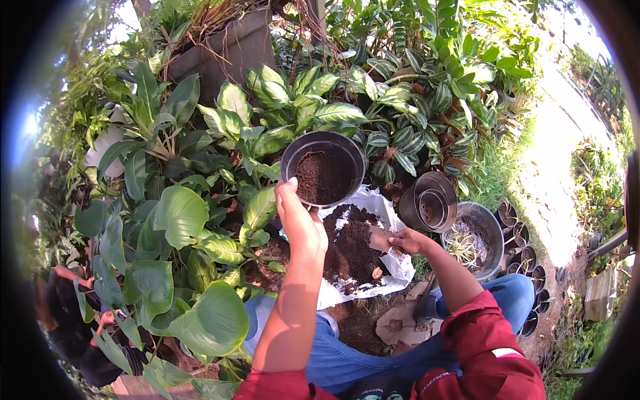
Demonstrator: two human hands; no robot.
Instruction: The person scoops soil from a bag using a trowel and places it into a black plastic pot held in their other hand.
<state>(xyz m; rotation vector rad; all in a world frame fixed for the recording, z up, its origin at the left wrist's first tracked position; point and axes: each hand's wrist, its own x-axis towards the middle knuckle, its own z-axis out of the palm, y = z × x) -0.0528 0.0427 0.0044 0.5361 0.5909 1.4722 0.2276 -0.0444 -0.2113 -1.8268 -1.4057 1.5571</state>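
Note:
My left hand (302,220) grips a round black plastic plant pot (354,186) by its near side and holds it raised, tilted so that its mouth faces me. Dark potting soil (320,180) partly fills it. Below lies a white plastic sack (397,272) spread on the ground, with a heap of dark soil (345,250) on it. At the heap's right side, my right hand (412,241) holds a flat brownish scoop (380,238), its exact kind unclear. The scoop's far edge touches the soil.
Beyond the sack's right side stand nested dark pots (407,202) and a grey basin (492,270) holding pale plant cuttings. Several small black pots (520,235) line the far right. Leafy dieffenbachia (340,114) crowd the front and left. Another person (70,325) is at lower left.

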